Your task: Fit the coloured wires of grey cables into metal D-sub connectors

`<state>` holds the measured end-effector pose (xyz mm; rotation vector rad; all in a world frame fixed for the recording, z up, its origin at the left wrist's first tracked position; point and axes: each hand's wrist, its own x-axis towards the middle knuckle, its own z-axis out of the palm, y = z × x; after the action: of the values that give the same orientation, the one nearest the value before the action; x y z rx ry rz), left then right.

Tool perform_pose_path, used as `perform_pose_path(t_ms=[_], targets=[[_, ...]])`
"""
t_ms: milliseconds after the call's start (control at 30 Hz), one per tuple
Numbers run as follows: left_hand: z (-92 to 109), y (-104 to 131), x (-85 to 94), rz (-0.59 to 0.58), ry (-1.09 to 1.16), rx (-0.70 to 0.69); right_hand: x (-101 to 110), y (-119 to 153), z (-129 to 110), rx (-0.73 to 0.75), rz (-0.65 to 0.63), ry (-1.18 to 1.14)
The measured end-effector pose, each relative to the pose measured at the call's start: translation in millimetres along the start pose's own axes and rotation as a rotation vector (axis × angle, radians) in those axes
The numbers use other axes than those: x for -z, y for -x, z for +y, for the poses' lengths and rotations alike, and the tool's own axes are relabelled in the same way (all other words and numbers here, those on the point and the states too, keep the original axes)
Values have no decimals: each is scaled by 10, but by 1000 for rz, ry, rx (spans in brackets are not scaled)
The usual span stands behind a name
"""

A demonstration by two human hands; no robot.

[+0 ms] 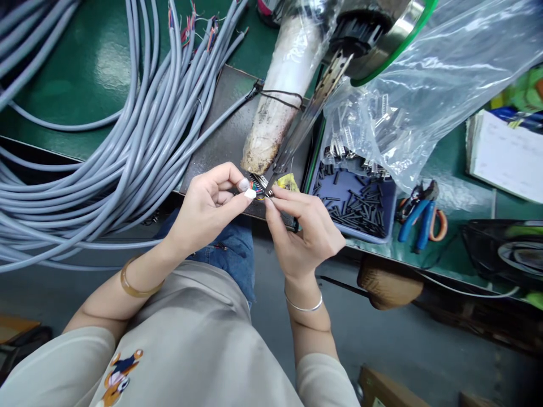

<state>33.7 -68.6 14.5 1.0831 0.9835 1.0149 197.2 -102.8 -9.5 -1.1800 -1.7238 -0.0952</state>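
Note:
My left hand [212, 200] is closed, thumb and forefinger pinched at thin coloured wires [254, 186] near the table's front edge. My right hand [303, 223] is closed too, its fingertips together at the other side of the wires, beside a small metal connector [262, 181]. What exactly the right fingertips hold is too small to tell. Right above the fingers hang a plastic-wrapped white tube [282, 73] with a browned end and a thin metal rod-like piece [303, 124]. A yellow scrap [287, 182] lies just behind my right fingers.
Many grey cables [148, 141] spread over the left. To the right are a blue tray [392, 217] of short black tubes, a clear plastic bag [424, 85], blue-handled pliers [418, 217] and a paper pad [507, 155]. A green-rimmed spool [399, 42] stands at the top.

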Motion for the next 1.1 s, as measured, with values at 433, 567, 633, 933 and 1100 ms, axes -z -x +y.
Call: perform_pose_path(t_ms=[433, 567, 633, 933, 1100], targets=[[-60, 19, 3, 0, 35, 84, -6, 27, 21, -19, -29, -26], [-32, 14, -11, 12, -16, 27, -1, 2, 17, 0, -23, -18], [-10, 12, -10, 14, -31, 13, 4, -7, 6, 14, -19, -12], [-24, 31, 21, 10, -71, 56, 24, 27, -14, 48, -68, 16], [-19, 37, 0, 14, -75, 67, 27, 40, -11, 49, -60, 25]])
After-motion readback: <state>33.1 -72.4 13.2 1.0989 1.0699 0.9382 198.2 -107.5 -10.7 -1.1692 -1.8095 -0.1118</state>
